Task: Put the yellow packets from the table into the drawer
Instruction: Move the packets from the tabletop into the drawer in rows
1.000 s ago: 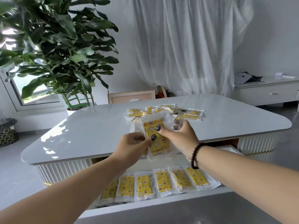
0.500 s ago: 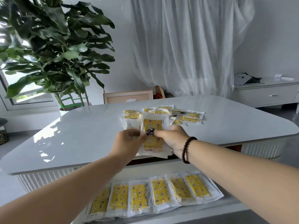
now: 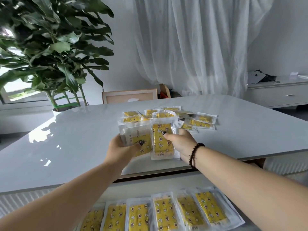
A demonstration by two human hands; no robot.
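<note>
We hold yellow packets in both hands above the near edge of the table (image 3: 83,144). Our right hand (image 3: 180,144) pinches one upright packet (image 3: 162,142), thumb pressed on its front. Our left hand (image 3: 122,150) grips a small stack of packets (image 3: 133,135) just left of it, thumb curled over the top one; the two hands are close together, the packets touching or overlapping. Farther back on the table lies a loose pile of packets (image 3: 175,115). Below us, the open drawer (image 3: 146,186) holds a row of packets (image 3: 166,212) lying flat side by side. A beaded bracelet (image 3: 194,155) circles our right wrist. A leafy plant (image 3: 55,47) stands at far left, a white curtain (image 3: 191,44) behind the table.
</note>
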